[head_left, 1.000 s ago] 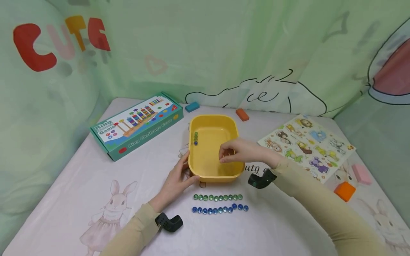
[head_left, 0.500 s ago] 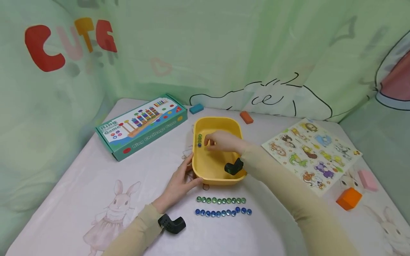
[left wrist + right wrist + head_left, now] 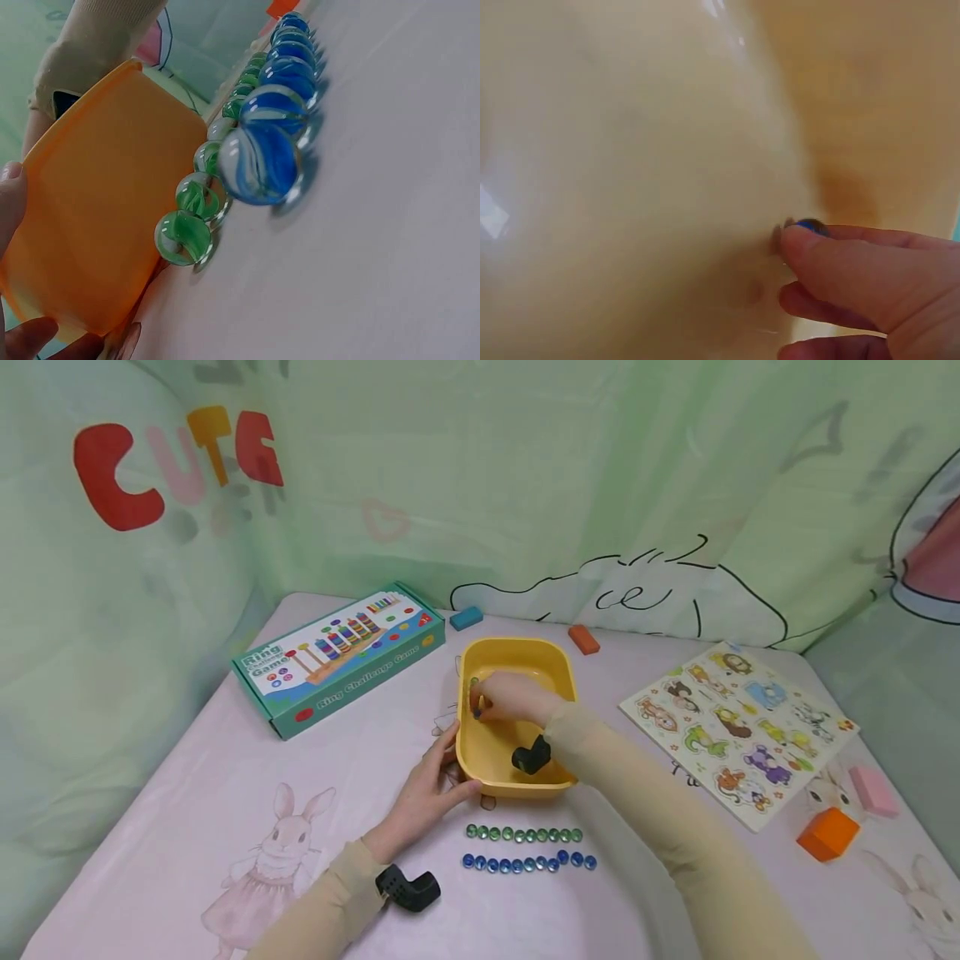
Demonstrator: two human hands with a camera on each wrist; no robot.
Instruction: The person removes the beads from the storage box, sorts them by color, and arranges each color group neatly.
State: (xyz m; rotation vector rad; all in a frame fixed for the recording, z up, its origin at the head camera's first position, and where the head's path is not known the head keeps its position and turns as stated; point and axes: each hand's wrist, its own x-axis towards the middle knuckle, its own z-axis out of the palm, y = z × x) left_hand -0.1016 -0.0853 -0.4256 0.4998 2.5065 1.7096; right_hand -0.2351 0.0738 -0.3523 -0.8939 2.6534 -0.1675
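A yellow plastic tub point(image 3: 517, 790) stands on the table. My left hand point(image 3: 420, 797) holds its near left corner, thumb on the near wall and fingers along the left side. Inside the tub, my right hand point(image 3: 513, 697) pinches a blue marble point(image 3: 811, 226) between thumb and forefinger, close to the left wall. A green marble point(image 3: 475, 681) shows just beyond the fingers; the hand hides whatever else lies there. In front of the tub run a row of green marbles point(image 3: 531, 836) and, nearer, a row of blue marbles point(image 3: 517, 866), its right end slightly out of line.
A green Ring Challenge Game box point(image 3: 341, 660) lies at the back left. Behind the tub are a blue block point(image 3: 467, 618) and an orange-red block point(image 3: 583, 639). To the right lie an animal puzzle board point(image 3: 738, 731), an orange block point(image 3: 828, 835) and a pink block point(image 3: 873, 792).
My right hand has moved left across the tub to the marbles by its left wall and now pinches a blue one. The left hand stays on the tub. The head view has shifted slightly.
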